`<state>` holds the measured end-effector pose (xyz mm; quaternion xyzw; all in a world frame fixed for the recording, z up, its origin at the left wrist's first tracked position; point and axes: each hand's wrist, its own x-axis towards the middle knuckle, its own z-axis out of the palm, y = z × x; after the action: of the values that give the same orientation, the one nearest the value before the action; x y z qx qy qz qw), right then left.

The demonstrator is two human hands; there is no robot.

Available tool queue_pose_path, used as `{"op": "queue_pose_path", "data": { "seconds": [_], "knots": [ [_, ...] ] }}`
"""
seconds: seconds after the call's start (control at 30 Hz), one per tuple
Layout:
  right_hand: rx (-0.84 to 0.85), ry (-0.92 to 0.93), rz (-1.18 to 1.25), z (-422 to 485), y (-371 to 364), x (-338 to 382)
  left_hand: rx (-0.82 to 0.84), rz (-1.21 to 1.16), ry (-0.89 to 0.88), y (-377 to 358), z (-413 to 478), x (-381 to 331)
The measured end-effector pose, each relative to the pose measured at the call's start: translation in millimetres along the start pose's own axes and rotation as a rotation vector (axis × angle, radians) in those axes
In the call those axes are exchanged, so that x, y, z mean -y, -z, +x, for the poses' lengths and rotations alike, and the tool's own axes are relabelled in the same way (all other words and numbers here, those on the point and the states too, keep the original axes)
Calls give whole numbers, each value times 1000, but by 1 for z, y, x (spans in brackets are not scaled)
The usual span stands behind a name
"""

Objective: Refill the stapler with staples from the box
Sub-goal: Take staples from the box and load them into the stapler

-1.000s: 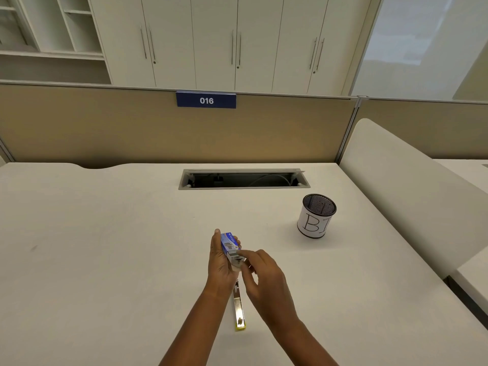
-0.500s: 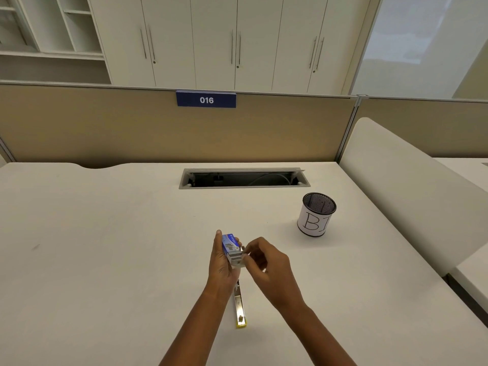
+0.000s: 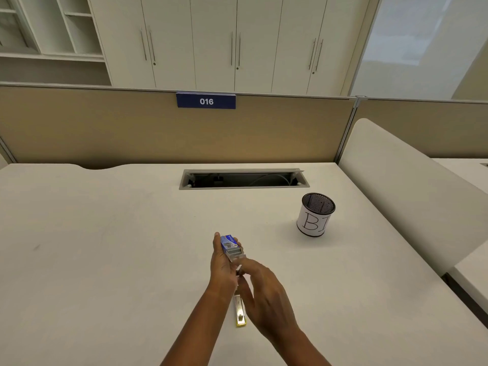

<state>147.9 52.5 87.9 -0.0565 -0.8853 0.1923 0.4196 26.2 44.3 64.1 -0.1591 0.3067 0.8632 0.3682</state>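
My left hand [image 3: 223, 265] grips a small blue staple box [image 3: 229, 243] above the desk, its inner tray slid out toward me with grey staples [image 3: 234, 251] showing. My right hand [image 3: 264, 289] is just below the tray's open end, fingers curled, and seems to pinch something small and pale there; what it is I cannot make out. A yellow stapler [image 3: 240, 311] lies open on the white desk [image 3: 105, 247] beneath both hands, its metal channel facing up, its far end hidden by my hands.
A black mesh pen cup [image 3: 315, 215] with a paper label stands to the right. A cable slot [image 3: 244, 178] opens in the desk near the tan partition [image 3: 105, 128]. A white curved divider [image 3: 409, 194] bounds the right side.
My right hand has drawn back toward me from the box's end and dropped lower. The tray of staples now sticks out further from the box. The left hand has barely moved.
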Motion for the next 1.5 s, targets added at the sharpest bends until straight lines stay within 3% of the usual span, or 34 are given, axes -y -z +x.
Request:
{"op": "queue_pose_path", "data": {
  "seconds": [0.27, 0.57, 0.77, 1.23, 1.5],
  "knots": [
    [1, 73, -33, -1, -6, -6, 42, 154, -32, 5, -2, 7],
    [14, 57, -30, 5, -5, -9, 107, 69, 12, -2, -15, 10],
    [-38, 143, -106, 5, -5, -23, 123, 90, 35, -5, -19, 16],
    [-150, 112, -216, 9, -5, -29, 214, 250, -31, -12, -21, 18],
    [-124, 37, -135, 14, -9, -31, 298, 196, 64, -7, -20, 17]
  ]
}}
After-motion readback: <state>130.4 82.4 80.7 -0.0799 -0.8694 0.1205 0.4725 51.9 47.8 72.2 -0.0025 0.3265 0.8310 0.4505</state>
